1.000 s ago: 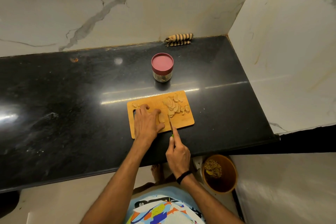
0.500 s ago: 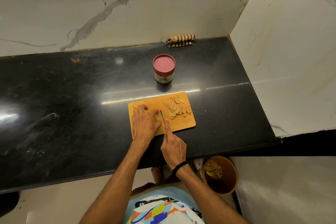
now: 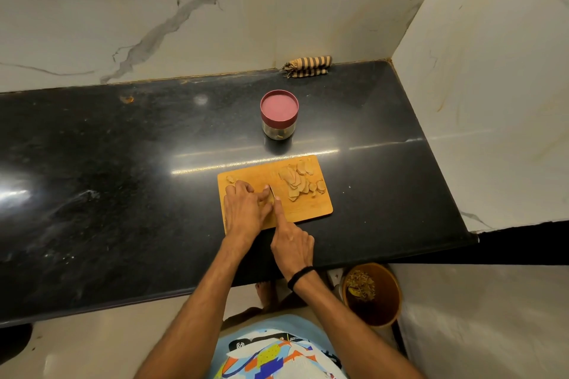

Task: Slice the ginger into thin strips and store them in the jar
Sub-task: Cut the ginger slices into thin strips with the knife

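Several ginger slices point(image 3: 297, 183) lie heaped on the far right of the cutting board point(image 3: 311, 209), on the black desk point(image 3: 123, 194). The left hand point(image 3: 244, 212) pins a ginger piece point(image 3: 269, 200) with curled fingers point(image 3: 246, 189). The right hand point(image 3: 292, 244) grips a knife point(image 3: 272, 191), forefinger stretched along its blade. Beyond the board stands the red-lidded jar point(image 3: 279, 115).

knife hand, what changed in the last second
The right hand slid the knife forward and left over the cutting board, bringing it up against the left hand, which holds the ginger piece. The left hand, the sliced pile and the closed jar stayed put.
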